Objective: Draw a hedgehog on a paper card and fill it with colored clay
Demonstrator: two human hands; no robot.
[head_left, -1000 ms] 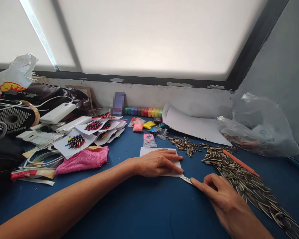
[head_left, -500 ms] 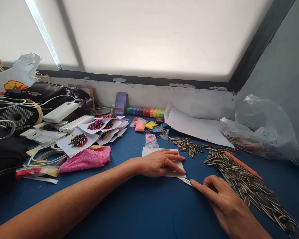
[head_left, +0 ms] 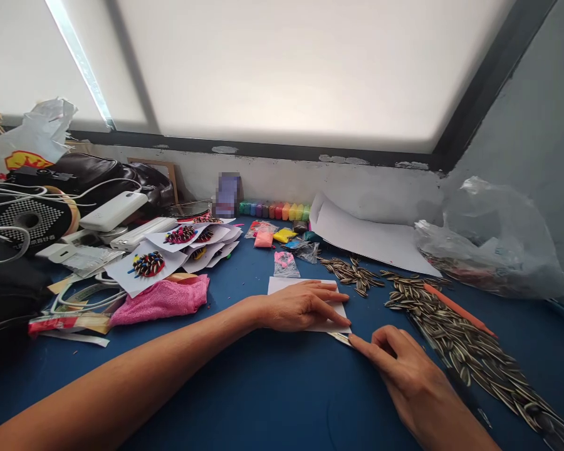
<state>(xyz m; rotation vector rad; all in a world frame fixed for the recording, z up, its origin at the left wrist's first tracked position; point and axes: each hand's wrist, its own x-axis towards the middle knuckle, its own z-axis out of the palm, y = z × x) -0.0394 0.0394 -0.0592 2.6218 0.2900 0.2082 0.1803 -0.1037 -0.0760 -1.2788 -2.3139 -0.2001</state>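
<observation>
White rectangular paper point(head_left: 277, 285), probably light, easily creased: hold edges. Left hand point(head_left: 301, 307) spread atop; right hand point(head_left: 399, 369) grips slim pale strip point(head_left: 339, 338) by near edge.

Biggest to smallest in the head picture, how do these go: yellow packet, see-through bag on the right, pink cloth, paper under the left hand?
1. See-through bag
2. Pink cloth and paper: too close to rank, since the left hand covers part of the paper
3. Yellow packet
</observation>
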